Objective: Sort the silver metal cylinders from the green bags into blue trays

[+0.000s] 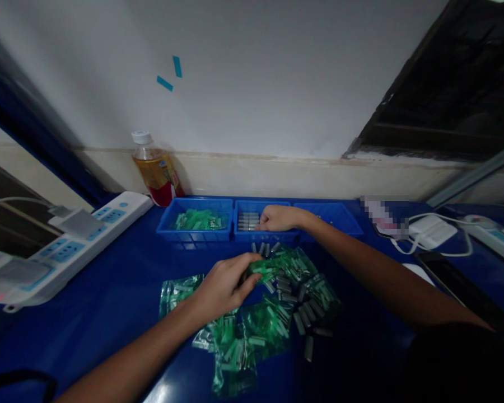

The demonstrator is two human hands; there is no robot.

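Observation:
My right hand (279, 217) is closed, with curled fingers reaching into the middle blue bin (262, 237); what it pinches, if anything, is hidden. Silvery rods (247, 221) lie side by side in that bin, just left of the fingers. My left hand (231, 280) has its thumb and fingers around the near edge of a clear bag with green pieces (269, 268). More such bags (269, 327) lie around and below this hand. Loose grey metal cylinders (308, 313) are scattered to the right of the bags.
The left blue bin (195, 236) contains green pieces; the right blue bin (336, 218) is partly behind my right arm. A drink bottle (155, 170) stands by the wall. Power strips (73, 246) lie at left and far right, with a white charger (432, 230) and dark phone (449, 280).

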